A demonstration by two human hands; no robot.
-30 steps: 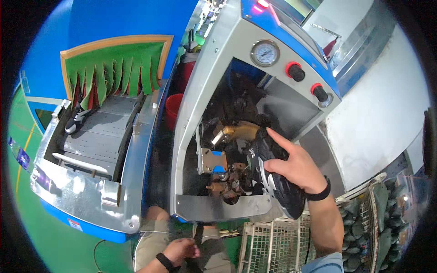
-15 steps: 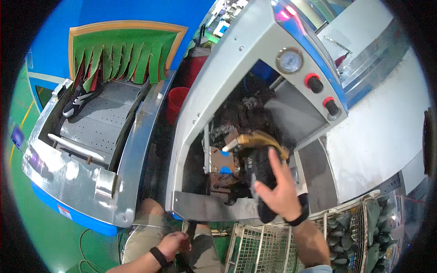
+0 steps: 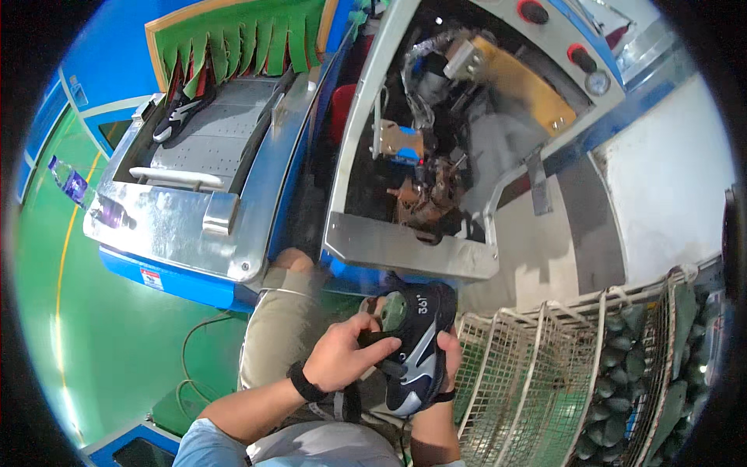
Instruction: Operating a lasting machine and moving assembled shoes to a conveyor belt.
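Observation:
A black sneaker (image 3: 424, 342) with white and silver side stripes is held tilted above my lap, its toe pointing down toward me. A green shoe last (image 3: 394, 311) shows in its opening. My right hand (image 3: 450, 356) grips the shoe from its right side; most of its fingers are hidden behind it. My left hand (image 3: 342, 354) is closed at the front of the opening, thumb against the upper. Its fingers pinch a dark piece there, seemingly part of the shoe. The machine (image 3: 412, 249) in front of me has its yellow arm (image 3: 525, 86) raised, with no shoe under it.
On the left stands a conveyor (image 3: 183, 148) with a green strip curtain (image 3: 241, 47); another black sneaker (image 3: 180, 113) lies on its belt. A purple-labelled bottle (image 3: 70, 183) is at its edge. White wire racks (image 3: 537, 373) hold several grey-green lasts (image 3: 615, 373) at right.
My right hand has come back from the machine with the sneaker, down to my lap. My left hand has risen to meet it. The yellow arm has swung up, and the view has shifted.

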